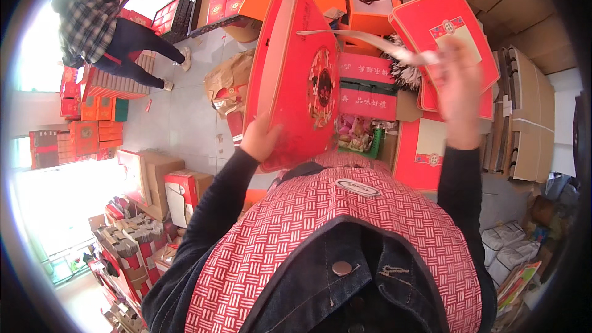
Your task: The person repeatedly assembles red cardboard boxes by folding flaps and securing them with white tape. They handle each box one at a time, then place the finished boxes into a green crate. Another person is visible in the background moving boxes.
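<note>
Now red box (293, 95) against left hand (260, 140), ribbon (377, 41) in right hand (457, 83).

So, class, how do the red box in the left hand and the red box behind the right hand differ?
The held box bears a round, dark-centred emblem; the other box has a cream panel. The held box is turned so a side shows; the other box mainly shows its broad face. The left hand grips the held box; the right hand partly hides the other box. Both are red.
</note>
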Motion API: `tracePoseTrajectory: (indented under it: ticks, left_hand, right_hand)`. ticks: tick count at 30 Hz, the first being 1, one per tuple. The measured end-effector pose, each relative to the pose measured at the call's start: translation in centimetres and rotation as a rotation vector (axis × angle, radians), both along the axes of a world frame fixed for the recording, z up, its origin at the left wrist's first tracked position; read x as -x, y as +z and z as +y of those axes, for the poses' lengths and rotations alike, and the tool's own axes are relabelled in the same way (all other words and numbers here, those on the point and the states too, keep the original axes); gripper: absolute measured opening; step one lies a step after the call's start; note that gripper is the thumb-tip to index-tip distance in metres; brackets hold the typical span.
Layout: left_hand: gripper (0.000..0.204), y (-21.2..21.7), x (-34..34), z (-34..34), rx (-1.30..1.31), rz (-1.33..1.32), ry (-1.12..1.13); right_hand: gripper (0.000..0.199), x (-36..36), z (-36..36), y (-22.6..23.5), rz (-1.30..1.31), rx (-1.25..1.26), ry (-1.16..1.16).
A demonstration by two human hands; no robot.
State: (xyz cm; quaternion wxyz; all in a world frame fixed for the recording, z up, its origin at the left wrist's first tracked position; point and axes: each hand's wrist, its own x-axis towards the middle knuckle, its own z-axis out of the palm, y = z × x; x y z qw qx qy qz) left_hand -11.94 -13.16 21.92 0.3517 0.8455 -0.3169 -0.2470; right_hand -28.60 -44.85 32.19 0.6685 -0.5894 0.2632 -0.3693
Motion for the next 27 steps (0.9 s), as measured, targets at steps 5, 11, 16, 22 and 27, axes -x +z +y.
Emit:
tracePoseTrajectory:
  ticks: [5,11,16,22,27]
  left_hand:
    - [0.042,-3.3,1.5,-0.4,0.260,-0.109,0.109]
    - [0.045,-1.1,1.9,-2.9,0.163,0.057,0.087]
    - [0.040,-2.4,1.8,-2.7,0.302,-0.021,0.068]
    - [0.038,-1.6,1.9,-3.1,0.230,0.027,0.067]
    - [0.033,-1.7,2.3,-3.4,0.245,-0.029,0.082]
  right_hand:
    - [0.015,-4.5,10.3,-7.8,0.211,0.028,0.518]
    - [0.018,-6.3,12.6,-10.1,0.282,0.055,0.665]
    - [0.018,-5.9,13.0,-10.5,0.196,-0.316,0.703]
    - [0.018,-5.5,13.6,-10.9,0.150,-0.423,0.644]
    - [0.024,-5.5,13.3,-11.3,0.413,0.153,0.714]
